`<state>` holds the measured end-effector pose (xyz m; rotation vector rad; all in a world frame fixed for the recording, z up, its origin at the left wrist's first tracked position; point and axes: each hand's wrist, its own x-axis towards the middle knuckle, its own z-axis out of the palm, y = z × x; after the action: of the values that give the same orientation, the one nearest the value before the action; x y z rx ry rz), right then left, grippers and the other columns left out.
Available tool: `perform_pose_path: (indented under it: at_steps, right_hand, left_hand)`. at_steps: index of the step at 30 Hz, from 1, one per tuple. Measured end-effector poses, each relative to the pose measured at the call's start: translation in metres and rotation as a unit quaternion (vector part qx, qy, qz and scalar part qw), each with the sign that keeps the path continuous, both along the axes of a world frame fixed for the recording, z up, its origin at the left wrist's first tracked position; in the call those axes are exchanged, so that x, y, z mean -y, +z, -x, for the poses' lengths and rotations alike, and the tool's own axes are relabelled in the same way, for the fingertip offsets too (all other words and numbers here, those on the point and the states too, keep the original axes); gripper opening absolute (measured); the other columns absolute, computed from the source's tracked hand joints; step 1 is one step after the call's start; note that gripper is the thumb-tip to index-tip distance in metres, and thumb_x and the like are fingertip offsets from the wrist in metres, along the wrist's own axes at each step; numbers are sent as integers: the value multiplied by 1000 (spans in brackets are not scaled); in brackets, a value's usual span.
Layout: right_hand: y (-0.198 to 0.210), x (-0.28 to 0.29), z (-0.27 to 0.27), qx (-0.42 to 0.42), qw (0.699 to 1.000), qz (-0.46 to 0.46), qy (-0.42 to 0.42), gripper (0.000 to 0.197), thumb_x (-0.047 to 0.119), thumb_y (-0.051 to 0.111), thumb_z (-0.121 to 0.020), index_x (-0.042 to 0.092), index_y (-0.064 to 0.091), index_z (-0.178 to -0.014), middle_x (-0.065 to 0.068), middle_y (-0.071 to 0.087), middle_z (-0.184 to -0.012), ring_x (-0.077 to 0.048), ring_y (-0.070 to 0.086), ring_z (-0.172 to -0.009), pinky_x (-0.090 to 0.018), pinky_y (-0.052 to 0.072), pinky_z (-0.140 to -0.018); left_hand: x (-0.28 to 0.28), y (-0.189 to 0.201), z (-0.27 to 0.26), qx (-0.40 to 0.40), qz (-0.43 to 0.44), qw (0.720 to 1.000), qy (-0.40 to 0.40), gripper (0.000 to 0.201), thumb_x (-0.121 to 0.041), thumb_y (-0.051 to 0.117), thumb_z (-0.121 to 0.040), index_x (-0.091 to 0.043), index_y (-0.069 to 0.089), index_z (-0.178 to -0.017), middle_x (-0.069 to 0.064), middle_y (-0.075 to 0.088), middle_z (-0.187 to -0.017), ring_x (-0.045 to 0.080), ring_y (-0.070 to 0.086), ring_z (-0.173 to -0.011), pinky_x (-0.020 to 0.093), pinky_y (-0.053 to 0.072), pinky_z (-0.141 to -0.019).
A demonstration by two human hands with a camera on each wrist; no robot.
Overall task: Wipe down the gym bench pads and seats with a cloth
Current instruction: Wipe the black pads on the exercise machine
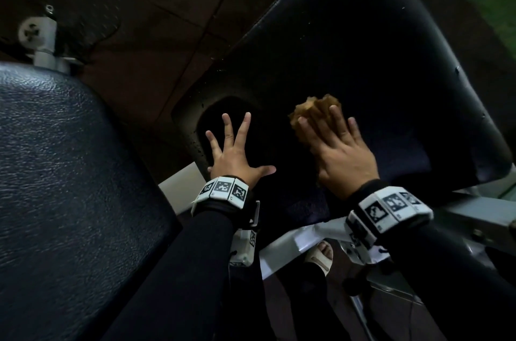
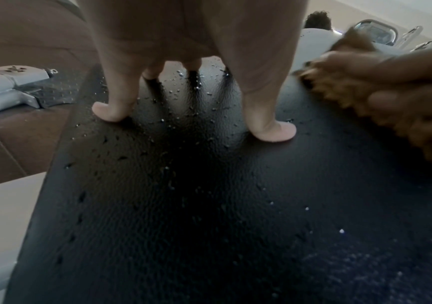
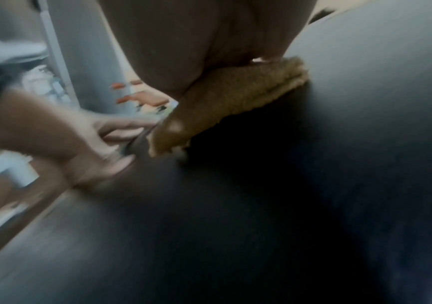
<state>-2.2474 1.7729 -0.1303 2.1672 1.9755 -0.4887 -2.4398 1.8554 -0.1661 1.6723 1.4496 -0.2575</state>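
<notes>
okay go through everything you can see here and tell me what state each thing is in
black bench pad: tilted, dotted with droplets.
brown cloth: bunched, pressed flat on the pad.
right hand: fingers straight, pressing the cloth.
left hand: fingers spread, touching the pad.
second pad: untouched.

Bare pad (image 1: 363, 42) open ahead; left hand (image 1: 237, 156) blocks leftward; frame (image 1: 474, 212) seemingly behind.

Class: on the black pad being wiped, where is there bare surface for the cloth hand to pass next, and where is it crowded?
Free: the pad beyond the cloth, out to its far and right edges. Crowded: the near end, where the left hand presses flat beside the right hand on the cloth.
</notes>
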Motion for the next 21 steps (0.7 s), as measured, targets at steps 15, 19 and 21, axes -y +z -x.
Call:
perform_pose_path:
  at_steps: [15,19,21]
  right_hand:
    - [11,-201,-39,28,999,-10,-40,64,26,35,-94,30,4,-150,2,-6,-158,-34,-17,-142,-50,-9,-114]
    - [-1,-207,-2,24,998,18,56,69,21,39,-91,29,6,-150,4,-3,-159,-36,-17,-142,-52,-11,-111]
    - [-9,-187,14,23,993,9,117,65,27,38,-93,30,6,-150,5,-3,-158,-36,-14,-142,-50,-9,-112]
  left_hand:
    - [0,-4,-1,6,1,1000,30,121,-47,83,-59,-76,-17,-121,-36,-38,-139,20,-29,-138,67,41,-93]
    - [0,-4,0,8,2,999,32,122,-48,83,-59,-77,-17,-121,-37,-37,-139,19,-28,-138,67,41,-93]
    - [-1,-4,0,8,3,1000,30,122,-48,83,-59,-77,-18,-120,-38,-38,-137,19,-28,-139,67,39,-94]
